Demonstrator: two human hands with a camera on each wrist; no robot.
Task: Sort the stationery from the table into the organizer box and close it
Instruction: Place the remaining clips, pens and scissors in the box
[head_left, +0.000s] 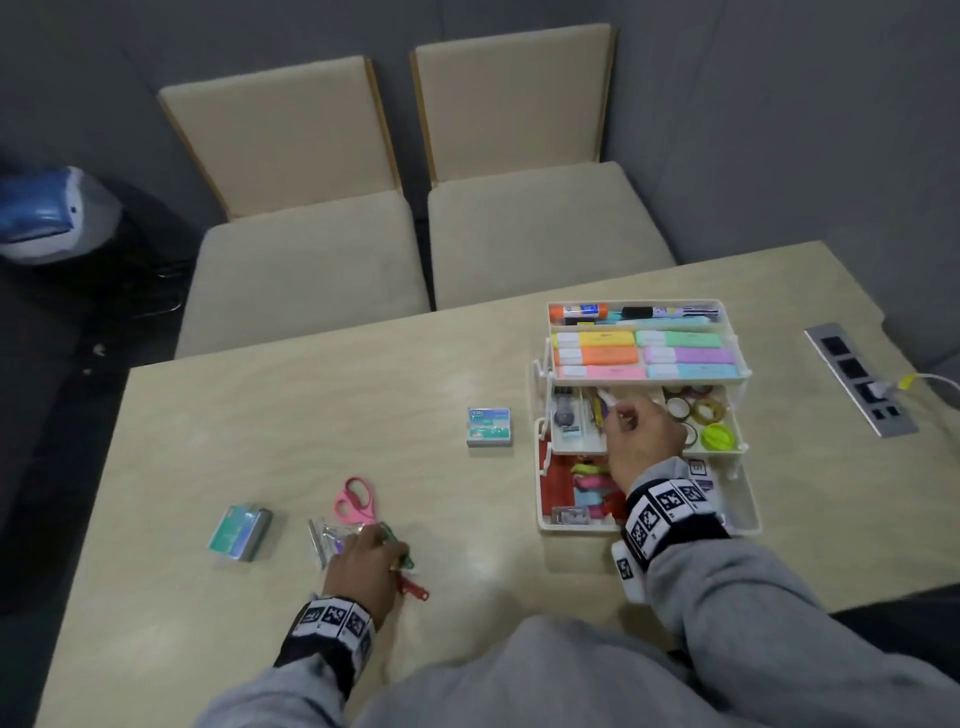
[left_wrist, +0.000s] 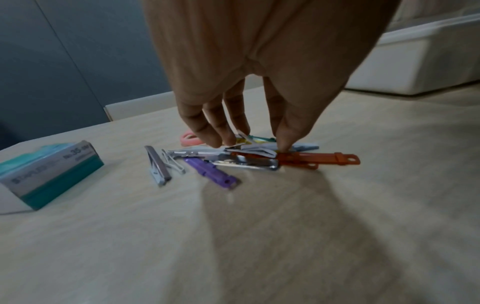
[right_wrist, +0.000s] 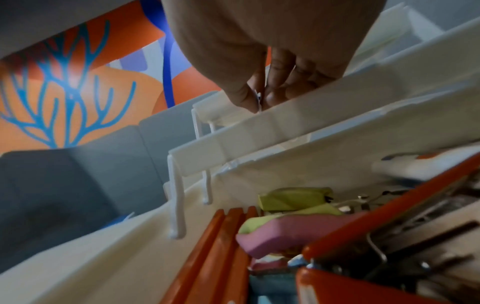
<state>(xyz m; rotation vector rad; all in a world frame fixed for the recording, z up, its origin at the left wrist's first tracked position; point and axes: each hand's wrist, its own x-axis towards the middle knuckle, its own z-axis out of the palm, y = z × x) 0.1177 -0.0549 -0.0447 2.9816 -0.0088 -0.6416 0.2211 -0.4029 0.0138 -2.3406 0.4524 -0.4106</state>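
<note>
The white organizer box (head_left: 546, 512) stands open in three tiers at the table's right. My right hand (head_left: 621, 415) hovers over the middle tier (right_wrist: 285, 123) and pinches a small white item (right_wrist: 258, 100) between thumb and fingers. My left hand (head_left: 382, 545) is down on a pile of paper fasteners (head_left: 332, 538) near the front left. Its fingers and thumb pinch a grey metal piece (left_wrist: 253, 149) lying on top of an orange fastener (left_wrist: 319, 159). A purple fastener (left_wrist: 210, 170) lies beside it. Pink scissors (head_left: 353, 501) lie just behind the pile.
One staple box (head_left: 488, 427) sits left of the organizer, another (head_left: 241, 532) left of the pile. Highlighters, tape rolls and erasers fill the tiers. A socket strip (head_left: 860, 379) with a cable is set into the table at right. Two chairs (head_left: 311, 260) stand beyond the far edge.
</note>
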